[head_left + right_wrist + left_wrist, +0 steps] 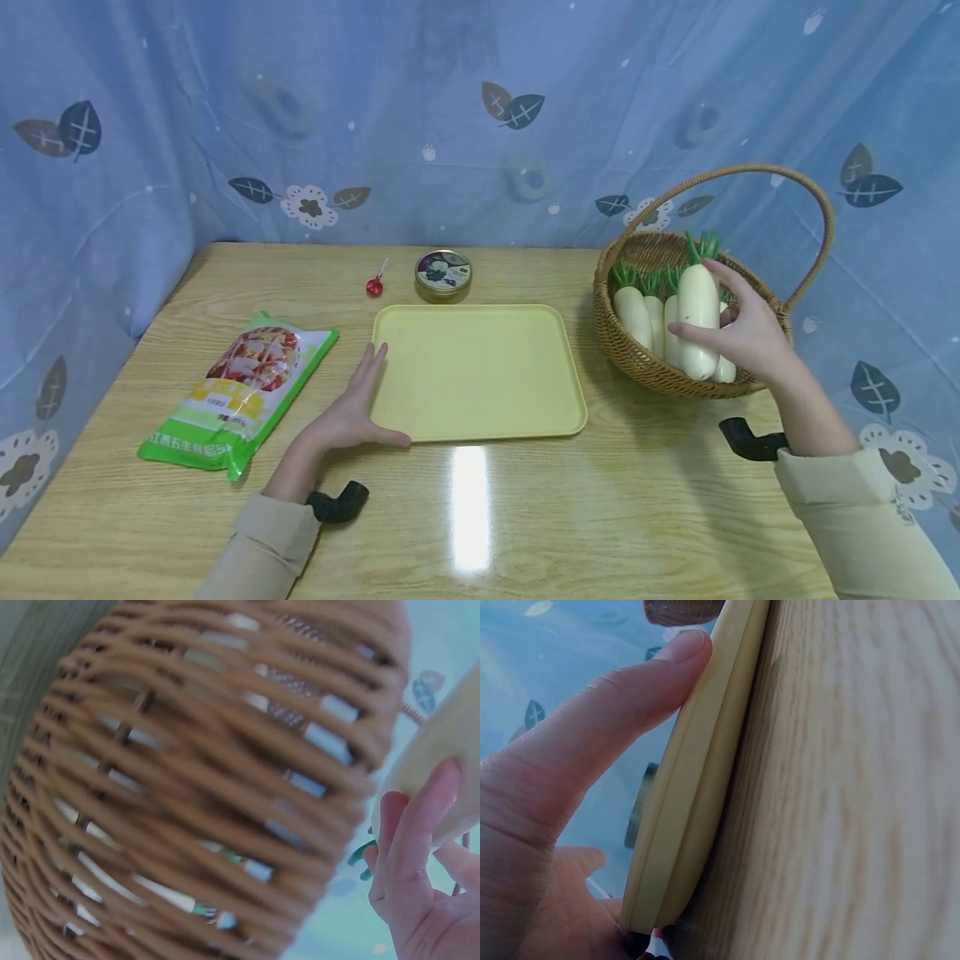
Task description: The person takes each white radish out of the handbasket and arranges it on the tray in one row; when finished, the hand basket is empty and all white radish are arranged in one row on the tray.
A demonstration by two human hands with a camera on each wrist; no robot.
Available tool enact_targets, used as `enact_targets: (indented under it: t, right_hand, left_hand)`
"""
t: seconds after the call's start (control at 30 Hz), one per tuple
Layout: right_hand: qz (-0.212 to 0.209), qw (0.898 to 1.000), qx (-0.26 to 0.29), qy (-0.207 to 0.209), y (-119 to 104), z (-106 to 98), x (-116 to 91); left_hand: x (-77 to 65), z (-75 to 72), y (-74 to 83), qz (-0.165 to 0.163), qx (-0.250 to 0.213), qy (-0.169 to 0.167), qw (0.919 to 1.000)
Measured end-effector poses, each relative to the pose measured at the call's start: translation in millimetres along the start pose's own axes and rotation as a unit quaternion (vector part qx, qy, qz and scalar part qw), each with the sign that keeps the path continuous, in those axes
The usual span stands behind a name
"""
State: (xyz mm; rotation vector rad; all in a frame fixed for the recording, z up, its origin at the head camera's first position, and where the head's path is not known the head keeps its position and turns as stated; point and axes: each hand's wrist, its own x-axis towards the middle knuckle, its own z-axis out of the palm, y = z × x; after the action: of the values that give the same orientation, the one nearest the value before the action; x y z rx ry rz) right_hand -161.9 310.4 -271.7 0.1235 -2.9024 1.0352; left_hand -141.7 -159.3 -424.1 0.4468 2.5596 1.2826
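Observation:
A white radish (697, 312) with green tops is gripped by my right hand (738, 329) between thumb and fingers, over the wicker basket (652, 379). Several more white radishes (633, 317) stand in the basket behind and beside it. From the right wrist the held radish (442, 772) shows past the basket's woven side. My left hand (352, 417) lies spread at the near left corner of a pale yellow tray (480, 375). Its fingers are at the left rim, and in the left wrist view the thumb (630, 697) touches the tray's edge (694, 772).
A green and white food bag (243, 392) lies left of the tray. Beyond the tray sit a round tin (443, 275) and a red lollipop (374, 286). The basket's tall handle (750, 169) arches above its right side. A blue patterned curtain (450, 125) hangs behind the wooden table (600, 517).

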Motion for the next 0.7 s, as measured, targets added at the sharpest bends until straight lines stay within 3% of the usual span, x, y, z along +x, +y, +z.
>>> enact_targets:
  t: [0.7]
  right_hand:
    - [-0.036, 0.999, 0.031, -0.002, -33, 24, -23]
  left_hand:
    - [0.3, 0.7, -1.7, -0.001, 0.004, -0.003, 1.0]
